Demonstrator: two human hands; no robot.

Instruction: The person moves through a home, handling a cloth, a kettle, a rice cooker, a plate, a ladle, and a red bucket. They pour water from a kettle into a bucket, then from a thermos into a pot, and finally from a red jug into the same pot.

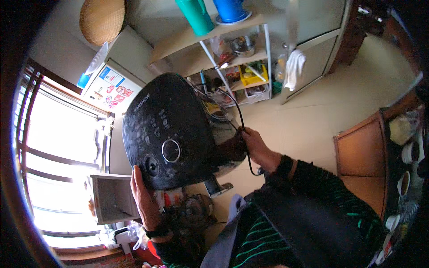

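A black air fryer is in front of me, tilted, its top with a round dial and printed marks facing me. Its handle sticks out near the bottom. My left hand lies along the fryer's left side, fingers straight against the body. At the opposite side, my right hand grips the fryer's dark lower edge; its fingertips are partly hidden. A black power cord loops beside the fryer, passes my right fingers and hangs below them.
Behind the fryer stands a shelf rack with a yellow basket, a green jug and a blue jug on top. A refrigerator with magnets is at left. A wooden cabinet borders the right; a white towel hangs by the door.
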